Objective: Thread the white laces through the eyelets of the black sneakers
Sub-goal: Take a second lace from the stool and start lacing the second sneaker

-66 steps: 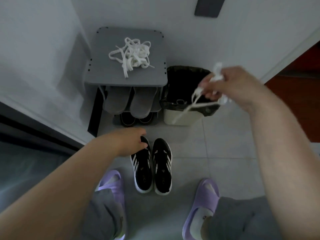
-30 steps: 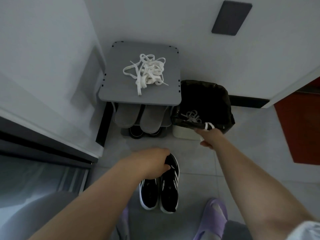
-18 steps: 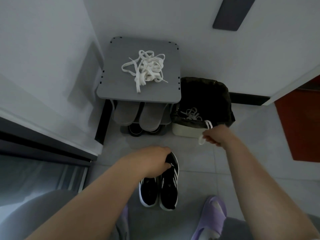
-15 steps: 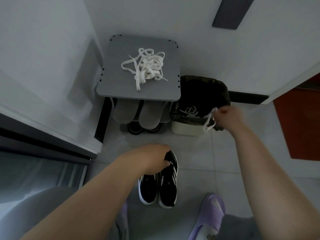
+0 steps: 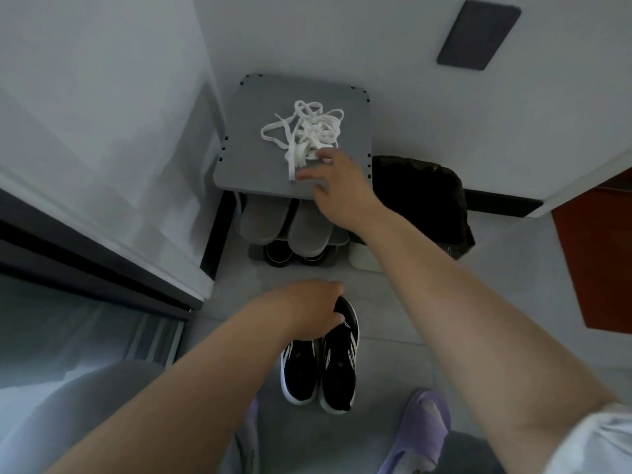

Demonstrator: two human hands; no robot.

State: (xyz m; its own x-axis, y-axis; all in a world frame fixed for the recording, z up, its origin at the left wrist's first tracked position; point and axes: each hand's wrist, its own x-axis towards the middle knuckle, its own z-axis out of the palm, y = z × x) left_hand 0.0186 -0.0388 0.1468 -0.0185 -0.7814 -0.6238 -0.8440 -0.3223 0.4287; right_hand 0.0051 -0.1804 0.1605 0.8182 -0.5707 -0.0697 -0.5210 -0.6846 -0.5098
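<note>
Nearest me, a purple slipper (image 5: 420, 429) sat on the floor (image 5: 383, 371) beside the black sneakers (image 5: 318, 364), white-striped, their toe marks too small to read. The left hand (image 5: 307, 313) had its fingers (image 5: 333, 292) clenched round the sneakers' far ends. Beyond, the rack (image 5: 246, 159) held grey slippers (image 5: 284, 220) over a dark pair (image 5: 278, 256); the bag-lined bin (image 5: 427, 193) beside it was too dark inside to judge. On the rack's top, the right hand (image 5: 338, 183), fingers released and spread, lay at the white laces' (image 5: 304, 135) near edge.
</note>
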